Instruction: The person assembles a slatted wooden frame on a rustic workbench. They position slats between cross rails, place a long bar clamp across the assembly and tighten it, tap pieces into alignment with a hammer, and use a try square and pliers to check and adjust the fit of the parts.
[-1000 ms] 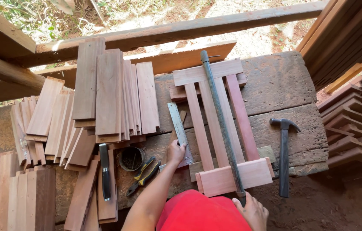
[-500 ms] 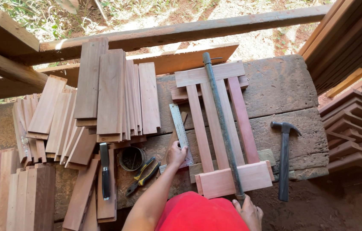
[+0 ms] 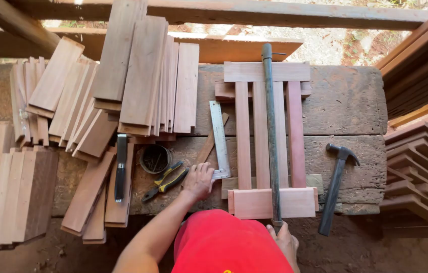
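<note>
While the left hand (image 3: 198, 180) presses the steel square (image 3: 220, 140), the right hand (image 3: 284, 241) grips the bar clamp (image 3: 270, 131) across the slats

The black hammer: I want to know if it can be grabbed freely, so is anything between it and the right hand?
Nothing visible lies between the right hand, on the long metal clamp bar, and the black hammer; only bare workbench edge.

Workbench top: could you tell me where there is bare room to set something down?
Bare bench top lies between the slat frame and the stacked boards at right, above the hammer. Left of the metal square it is crowded with slats, pliers and a tin.
</note>
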